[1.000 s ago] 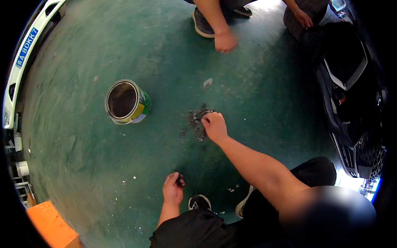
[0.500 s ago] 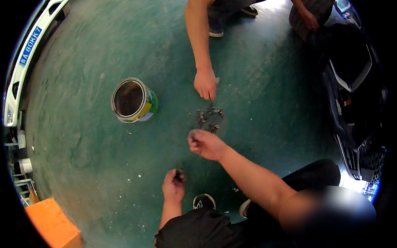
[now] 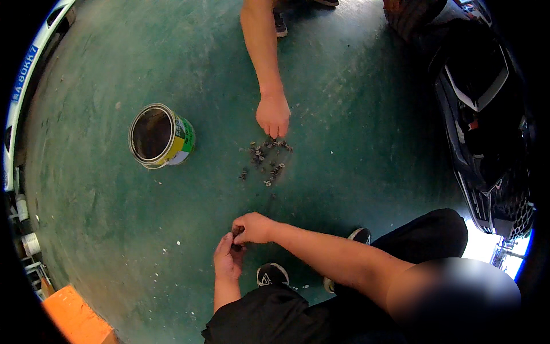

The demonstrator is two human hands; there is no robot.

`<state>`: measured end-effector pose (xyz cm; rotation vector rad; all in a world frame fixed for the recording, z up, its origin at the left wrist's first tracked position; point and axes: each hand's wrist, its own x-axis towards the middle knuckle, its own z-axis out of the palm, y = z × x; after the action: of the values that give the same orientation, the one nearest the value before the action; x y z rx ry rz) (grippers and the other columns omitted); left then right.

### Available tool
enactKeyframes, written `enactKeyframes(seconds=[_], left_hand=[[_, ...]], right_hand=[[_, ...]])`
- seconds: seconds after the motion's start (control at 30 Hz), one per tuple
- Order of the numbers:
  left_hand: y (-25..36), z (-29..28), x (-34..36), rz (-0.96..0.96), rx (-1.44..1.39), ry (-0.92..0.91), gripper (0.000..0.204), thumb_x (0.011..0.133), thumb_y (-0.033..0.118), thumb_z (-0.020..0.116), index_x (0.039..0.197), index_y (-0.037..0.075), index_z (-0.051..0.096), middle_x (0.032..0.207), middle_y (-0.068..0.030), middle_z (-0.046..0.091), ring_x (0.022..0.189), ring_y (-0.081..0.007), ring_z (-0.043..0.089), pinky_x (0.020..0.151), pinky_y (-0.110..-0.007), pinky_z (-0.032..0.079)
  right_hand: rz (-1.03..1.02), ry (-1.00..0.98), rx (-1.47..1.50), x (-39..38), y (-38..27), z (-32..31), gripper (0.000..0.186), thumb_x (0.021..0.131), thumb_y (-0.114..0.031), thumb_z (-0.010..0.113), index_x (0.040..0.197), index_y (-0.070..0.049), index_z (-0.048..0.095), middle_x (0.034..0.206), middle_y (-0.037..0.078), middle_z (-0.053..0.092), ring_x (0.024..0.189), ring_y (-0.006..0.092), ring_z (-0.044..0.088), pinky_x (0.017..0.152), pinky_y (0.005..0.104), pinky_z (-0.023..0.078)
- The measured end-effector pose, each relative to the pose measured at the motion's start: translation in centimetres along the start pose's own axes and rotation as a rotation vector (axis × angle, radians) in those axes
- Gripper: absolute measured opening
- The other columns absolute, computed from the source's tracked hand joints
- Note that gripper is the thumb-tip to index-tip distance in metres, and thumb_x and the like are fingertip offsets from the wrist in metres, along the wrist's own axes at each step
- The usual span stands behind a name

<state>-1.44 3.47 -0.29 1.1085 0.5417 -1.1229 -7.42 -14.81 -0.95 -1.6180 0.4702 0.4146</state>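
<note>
A loose pile of small dark bolts (image 3: 259, 155), some with pale washer-like heads, lies on the green floor ahead of me. My left hand (image 3: 228, 264) is turned palm up, its fingers curled round a dark clump of bolts (image 3: 236, 246). Fingers of my right hand (image 3: 255, 228) pinch a dark piece at the left hand's fingertips; it looks like one of the bolts, partly hidden by the fingers. From the far side, another person's hand (image 3: 272, 114) reaches down with its fingertips at the pile's far edge.
An open metal can (image 3: 173, 143) with a yellow and green label stands left of the pile. A dark car bumper (image 3: 478, 132) is at the right, and a white one (image 3: 20, 109) at the far left. An orange block (image 3: 77, 315) sits at lower left. My shoe (image 3: 272, 275) is close by.
My right hand has moved from the pile back and left to meet my left hand. The other person's hand now touches the pile's far edge. The whole view has shifted slightly.
</note>
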Motion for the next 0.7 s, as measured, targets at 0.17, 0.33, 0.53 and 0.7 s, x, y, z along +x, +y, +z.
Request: enactKeyframes(seconds=[0.17, 0.33, 0.53, 0.7], left_hand=[[-0.2, 0.1, 0.3, 0.019, -0.037, -0.022, 0.017, 0.104, 0.020, 0.066, 0.111, 0.005, 0.066, 0.095, -0.0057, 0.067, 0.080, -0.0180, 0.061, 0.074, -0.034, 0.052], [-0.2, 0.3, 0.6, -0.008, -0.039, -0.005, 0.019, 0.104, 0.021, 0.065, 0.111, 0.004, 0.066, 0.094, -0.0069, 0.066, 0.076, -0.0186, 0.061, 0.068, -0.034, 0.052], [-0.7, 0.7, 0.7, 0.007, 0.021, -0.033, 0.018, 0.105, 0.020, 0.064, 0.112, 0.004, 0.066, 0.096, -0.0089, 0.069, 0.079, -0.0193, 0.067, 0.068, -0.034, 0.056], [-0.5, 1.0, 0.7, -0.001, -0.039, -0.068, 0.017, 0.106, 0.021, 0.062, 0.112, 0.006, 0.064, 0.098, -0.0096, 0.070, 0.083, -0.0206, 0.069, 0.072, -0.035, 0.057]], right_hand=[[-0.078, 0.753, -0.040, -0.5, 1.9, -4.8, 0.025, 0.090, -0.026, 0.076, 0.098, -0.003, 0.071, 0.093, 0.015, 0.072, 0.089, 0.0333, 0.071, 0.080, 0.0425, 0.055], [0.185, 1.000, -0.328, -2.0, 3.9, -8.8, 0.018, 0.091, -0.021, 0.071, 0.106, -0.013, 0.067, 0.107, 0.011, 0.065, 0.098, 0.0358, 0.067, 0.081, 0.0477, 0.056], [0.063, 0.926, -0.356, -2.1, 5.5, -8.2, 0.019, 0.091, -0.019, 0.072, 0.107, -0.012, 0.066, 0.106, 0.011, 0.064, 0.101, 0.0346, 0.066, 0.082, 0.0468, 0.057], [0.049, 0.996, -0.355, -1.7, 5.3, -7.3, 0.019, 0.095, -0.021, 0.070, 0.107, -0.007, 0.064, 0.107, 0.014, 0.064, 0.100, 0.0383, 0.065, 0.083, 0.0482, 0.056]])
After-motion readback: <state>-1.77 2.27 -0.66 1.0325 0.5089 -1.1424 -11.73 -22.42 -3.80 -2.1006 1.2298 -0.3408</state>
